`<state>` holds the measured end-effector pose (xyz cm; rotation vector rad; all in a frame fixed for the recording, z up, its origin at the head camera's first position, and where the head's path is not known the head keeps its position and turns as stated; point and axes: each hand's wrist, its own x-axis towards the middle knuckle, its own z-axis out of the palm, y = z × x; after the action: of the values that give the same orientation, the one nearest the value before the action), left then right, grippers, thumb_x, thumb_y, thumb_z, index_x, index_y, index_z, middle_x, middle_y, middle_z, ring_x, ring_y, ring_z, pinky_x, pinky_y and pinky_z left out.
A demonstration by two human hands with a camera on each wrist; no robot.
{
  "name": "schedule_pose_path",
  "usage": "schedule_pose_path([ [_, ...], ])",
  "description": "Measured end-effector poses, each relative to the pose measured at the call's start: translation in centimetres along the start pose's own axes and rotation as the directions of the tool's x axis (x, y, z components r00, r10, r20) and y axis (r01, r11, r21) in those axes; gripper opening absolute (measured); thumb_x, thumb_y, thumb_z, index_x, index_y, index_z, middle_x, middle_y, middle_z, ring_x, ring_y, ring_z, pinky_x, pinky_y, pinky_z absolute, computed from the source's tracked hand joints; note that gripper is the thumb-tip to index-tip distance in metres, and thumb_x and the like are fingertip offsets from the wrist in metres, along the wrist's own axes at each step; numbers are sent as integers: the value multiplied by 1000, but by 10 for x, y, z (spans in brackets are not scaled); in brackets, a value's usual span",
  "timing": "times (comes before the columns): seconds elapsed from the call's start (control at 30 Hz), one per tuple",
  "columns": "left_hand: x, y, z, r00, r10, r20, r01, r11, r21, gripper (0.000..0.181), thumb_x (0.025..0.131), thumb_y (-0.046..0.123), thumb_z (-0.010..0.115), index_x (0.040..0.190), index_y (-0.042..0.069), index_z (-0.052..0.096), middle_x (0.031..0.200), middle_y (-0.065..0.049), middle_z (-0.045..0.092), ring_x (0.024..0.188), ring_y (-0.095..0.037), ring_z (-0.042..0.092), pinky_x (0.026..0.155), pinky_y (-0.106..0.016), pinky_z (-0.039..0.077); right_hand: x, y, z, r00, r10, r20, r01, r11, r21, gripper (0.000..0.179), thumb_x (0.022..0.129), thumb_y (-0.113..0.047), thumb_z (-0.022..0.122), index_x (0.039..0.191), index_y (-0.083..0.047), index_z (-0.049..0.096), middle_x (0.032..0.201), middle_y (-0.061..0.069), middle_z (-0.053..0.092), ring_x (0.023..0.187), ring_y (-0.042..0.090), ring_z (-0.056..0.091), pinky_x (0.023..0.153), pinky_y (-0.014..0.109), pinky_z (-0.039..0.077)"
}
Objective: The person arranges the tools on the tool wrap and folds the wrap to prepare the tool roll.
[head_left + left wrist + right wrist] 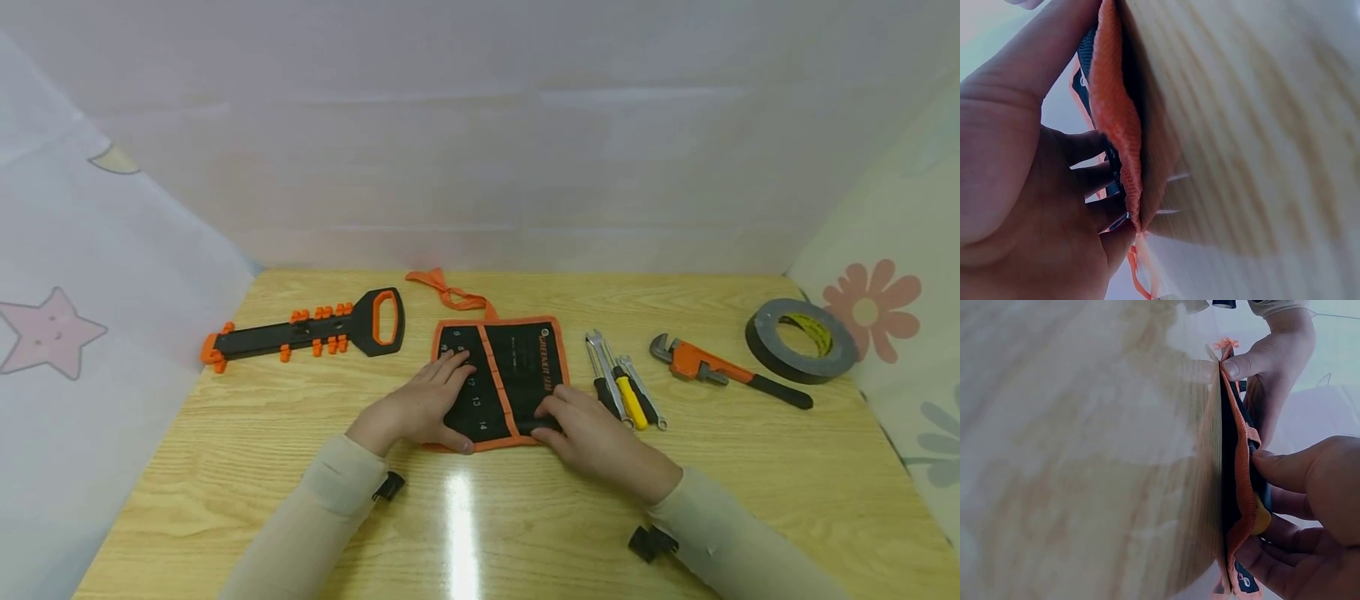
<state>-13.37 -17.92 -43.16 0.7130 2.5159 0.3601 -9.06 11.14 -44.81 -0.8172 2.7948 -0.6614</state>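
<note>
An unfolded black tool pouch [528,358] with orange trim lies on the wooden table, size numbers printed down its left half. My left hand [423,404] rests spread over that half, fingers extended across the numbers and thumb along the near edge. In the left wrist view the orange trim [1113,94] bulges up from the wood beside the palm. My right hand [600,433] has curled fingers and thumb gripping the pouch's lower right part. From the right wrist, a rounded yellow piece [1262,517] shows between those fingers and the trim; the rest of it is hidden.
Right of the pouch lie a yellow-handled screwdriver [630,404], a black-handled screwdriver [606,396] and several wrenches [606,367]. Farther right are an orange pipe wrench [697,364] and a tape roll [828,367]. A black-and-orange holder rack [258,340] lies left; an orange tie strap [427,278] trails behind.
</note>
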Motion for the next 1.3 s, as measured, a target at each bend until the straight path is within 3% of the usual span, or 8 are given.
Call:
schedule_pose_path([
  [0.27, 0, -2, -1, 1000, -1, 16, 1, 1000, -23, 122, 85, 57, 90, 172, 7, 21, 184, -14, 0, 170, -40, -2, 138, -57, 10, 1, 1, -2, 999, 37, 20, -38, 996, 77, 22, 103, -30, 77, 115, -12, 78, 98, -6, 62, 84, 8, 51, 74, 28, 46],
  [0.67, 0, -2, -2, 1000, 1, 16, 0, 1000, -16, 122, 84, 57, 90, 172, 6, 22, 183, -15, 1, 170, -41, 0, 137, -58, 12, 0, 4, -5, 998, 64, 23, -66, 993, 98, 24, 101, -33, 78, 115, -14, 78, 117, 0, 74, 108, 18, 68, 97, 47, 59],
  [0.93, 1, -2, 0, 1000, 3, 4, -3, 1000, -22, 122, 83, 57, 91, 171, 6, 24, 183, -15, 2, 170, -41, 0, 137, -59, 12, -8, 10, -12, 995, 19, -98, -4, 990, 143, 18, 100, -23, 80, 112, -10, 79, 100, -5, 70, 81, 4, 53, 70, 23, 49],
  [1.07, 0, -1, 0, 1000, -4, 8, 4, 1000, -9, 122, 83, 57, 90, 172, 7, 23, 183, -14, 2, 170, -40, -1, 137, -57, 11, -13, 11, -20, 993, 18, -114, 4, 983, 184, 15, 101, -20, 79, 111, -9, 78, 96, -7, 68, 81, 2, 56, 70, 23, 53],
  [1.3, 0, -2, 0, 1000, -5, 6, 5, 1000, 1, 121, 84, 57, 90, 172, 7, 23, 183, -15, 2, 170, -41, 1, 137, -58, 13, -19, 16, -29, 984, 22, -175, 8, 986, 167, 16, 99, -18, 80, 111, -8, 79, 99, -3, 73, 85, 6, 63, 73, 26, 57],
])
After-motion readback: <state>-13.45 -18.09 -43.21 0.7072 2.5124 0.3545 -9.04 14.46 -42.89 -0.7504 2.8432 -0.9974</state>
